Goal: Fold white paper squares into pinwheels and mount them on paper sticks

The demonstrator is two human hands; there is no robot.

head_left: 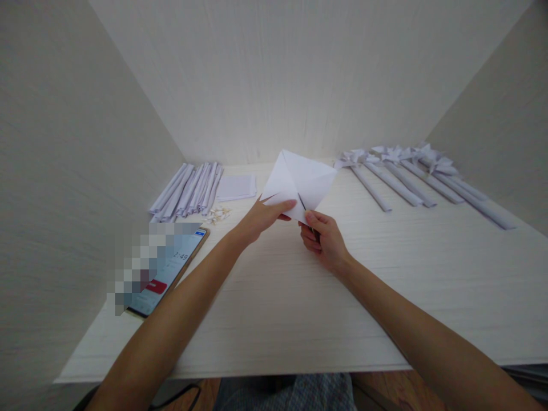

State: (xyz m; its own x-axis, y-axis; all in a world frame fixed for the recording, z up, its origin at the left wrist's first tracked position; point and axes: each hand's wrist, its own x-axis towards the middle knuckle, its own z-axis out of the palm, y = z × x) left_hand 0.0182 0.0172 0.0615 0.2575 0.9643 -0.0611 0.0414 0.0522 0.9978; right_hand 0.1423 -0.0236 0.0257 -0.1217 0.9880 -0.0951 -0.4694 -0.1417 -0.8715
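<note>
A white paper square with diagonal creases is held up above the table, with a slit at its left corner. My left hand grips its lower left part, thumb on top and fingers underneath. Closed around dark-handled scissors is my right hand, at the paper's lower corner. A thin dark blade lies across the sheet, pointing toward its middle. Most of the scissors' handle is hidden by my fingers.
Rolled paper sticks lie at the back left, beside a stack of paper squares and small scattered pale pieces. A phone rests at the left. Several paper pinwheels on sticks line the back right. Walls enclose the table.
</note>
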